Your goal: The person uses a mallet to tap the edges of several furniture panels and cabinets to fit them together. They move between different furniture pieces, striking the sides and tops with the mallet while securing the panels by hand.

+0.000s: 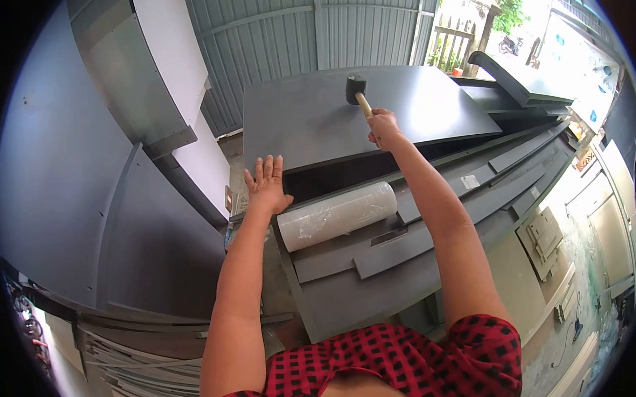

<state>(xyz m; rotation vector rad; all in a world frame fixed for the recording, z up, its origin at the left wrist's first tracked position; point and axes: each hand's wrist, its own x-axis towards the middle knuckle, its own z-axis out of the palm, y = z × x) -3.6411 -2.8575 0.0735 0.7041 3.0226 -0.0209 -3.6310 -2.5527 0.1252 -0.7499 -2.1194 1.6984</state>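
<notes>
My right hand is wrapped round the wooden handle of a mallet with a dark head. The mallet's head overlaps the middle of a large grey panel in this view. At the panel's near left corner, my left hand lies with its fingers spread over the edge and the thumb pointing right. Below the panel's near edge is a dark gap. Right by my left wrist lies a roll of clear plastic wrap on grey boards.
Several narrow grey boards lie on the work surface in front of me. Tall grey cabinet panels stand at the left. A corrugated metal wall rises behind. Stacked strips fill the lower left, and another panel sits at the back right.
</notes>
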